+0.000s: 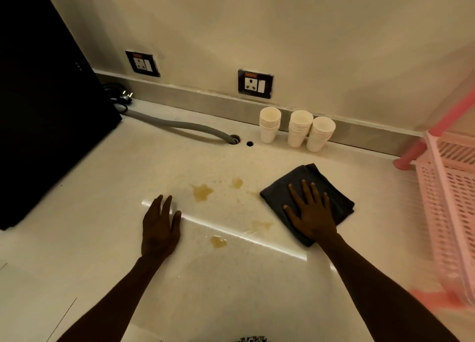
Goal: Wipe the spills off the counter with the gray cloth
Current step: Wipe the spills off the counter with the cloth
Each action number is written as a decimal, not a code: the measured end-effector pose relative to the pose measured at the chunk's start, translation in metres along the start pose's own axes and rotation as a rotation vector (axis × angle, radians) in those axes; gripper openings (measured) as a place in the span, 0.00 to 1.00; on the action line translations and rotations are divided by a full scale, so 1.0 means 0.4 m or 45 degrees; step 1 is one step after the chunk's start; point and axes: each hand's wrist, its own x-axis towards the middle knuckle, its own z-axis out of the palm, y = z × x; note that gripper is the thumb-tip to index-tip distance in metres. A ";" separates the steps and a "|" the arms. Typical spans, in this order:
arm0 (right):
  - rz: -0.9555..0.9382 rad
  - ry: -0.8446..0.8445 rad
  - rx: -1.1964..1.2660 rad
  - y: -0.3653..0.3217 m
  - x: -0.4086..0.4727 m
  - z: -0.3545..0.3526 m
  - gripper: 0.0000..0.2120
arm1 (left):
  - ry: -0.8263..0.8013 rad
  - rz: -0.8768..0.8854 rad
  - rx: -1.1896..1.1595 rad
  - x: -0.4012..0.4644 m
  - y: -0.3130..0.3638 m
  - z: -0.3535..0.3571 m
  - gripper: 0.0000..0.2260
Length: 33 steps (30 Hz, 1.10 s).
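Note:
A folded gray cloth (pixel 331 187) lies flat on the pale counter (pixel 102 213), right of centre. My right hand (pixel 309 213) presses flat on top of it with fingers spread. Several yellowish-brown spills mark the counter left of the cloth: one large blotch (pixel 203 192), a smaller one (pixel 237 182) behind it, a faint smear (pixel 261 226) beside the cloth and a spot (pixel 218 241) nearer to me. My left hand (pixel 159 226) rests palm down on the bare counter, left of the spills, holding nothing.
Three stacks of white paper cups (pixel 298 129) stand against the back ledge. A grey hose (pixel 185 125) runs into a counter hole (pixel 235 138). A black appliance (pixel 43 105) fills the left. A pink plastic rack (pixel 452 192) stands at the right. Two wall sockets (pixel 255 83) sit above.

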 end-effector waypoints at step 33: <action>-0.339 0.018 0.049 -0.767 0.188 0.116 0.36 | 0.013 0.081 -0.346 0.243 -0.159 -0.063 0.22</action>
